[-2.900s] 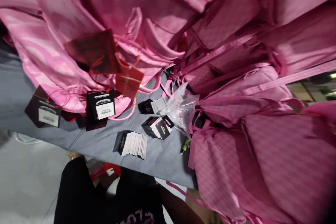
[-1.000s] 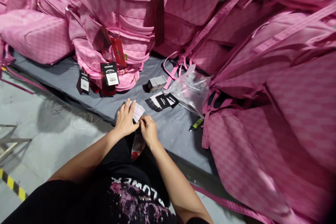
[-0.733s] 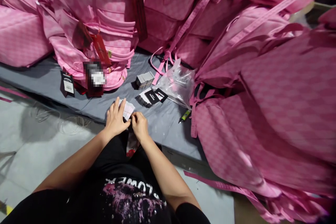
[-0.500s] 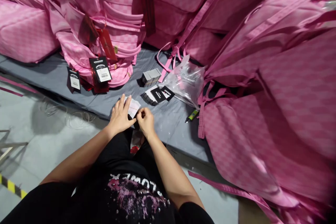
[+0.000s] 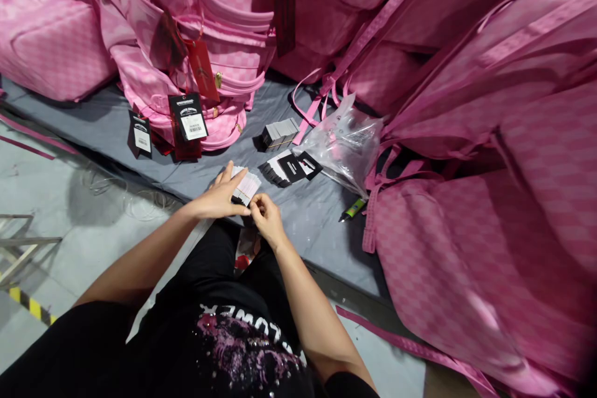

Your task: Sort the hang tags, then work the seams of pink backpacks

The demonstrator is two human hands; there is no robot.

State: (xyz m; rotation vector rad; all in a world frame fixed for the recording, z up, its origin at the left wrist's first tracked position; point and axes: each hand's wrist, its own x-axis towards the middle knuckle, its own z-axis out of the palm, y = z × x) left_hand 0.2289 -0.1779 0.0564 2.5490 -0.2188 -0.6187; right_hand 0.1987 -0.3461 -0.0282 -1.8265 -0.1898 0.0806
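Note:
A fanned stack of black-and-white hang tags lies at the near edge of the grey-covered surface. My left hand grips it from the left, thumb at the near side and fingers along the far side. At the stack's right corner, the thumb and fingertips of my right hand are pinched together; what sits between them is too small to make out. Just beyond lie a spread pile of black tags and a banded block of tags.
A clear plastic bag and a green-and-black marker lie to the right. Pink checkered backpacks crowd the back, and a large pink backpack fills the right. Black tags hang from one. A metal frame stands on the floor, left.
The view has shifted slightly, so most things sit further right. My left hand has turned flatter around the stack, with its thumb closer to my right fingertips. My right hand keeps its pinch.

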